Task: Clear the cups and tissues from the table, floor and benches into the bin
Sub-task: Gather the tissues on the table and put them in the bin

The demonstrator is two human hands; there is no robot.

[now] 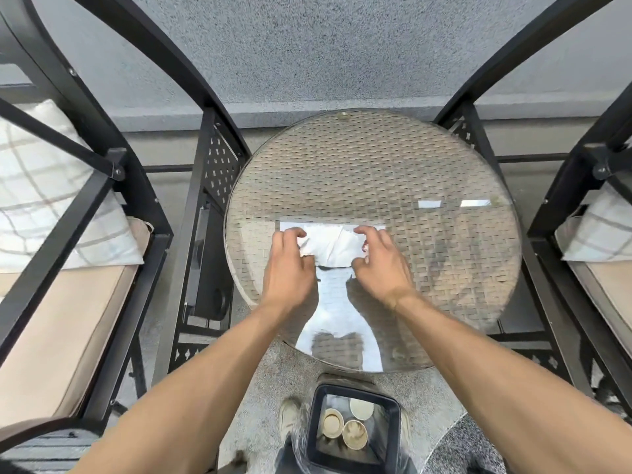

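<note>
A white tissue [331, 246] lies crumpled near the middle of the round glass-topped wicker table [376, 172]. My left hand [289, 265] curls its fingers over the tissue's left edge. My right hand [379, 260] grips its right edge with bent fingers. Below the table's near rim, on the floor, stands a black square bin [314, 429] with a clear liner. Three used paper cups [352, 424] sit inside it.
A black metal bench with a beige seat cushion [61, 330] and a checked pillow [48, 200] stands on the left. A matching bench [612, 289] with a pillow stands on the right. My shoe [290, 415] is beside the bin. A grey wall lies behind.
</note>
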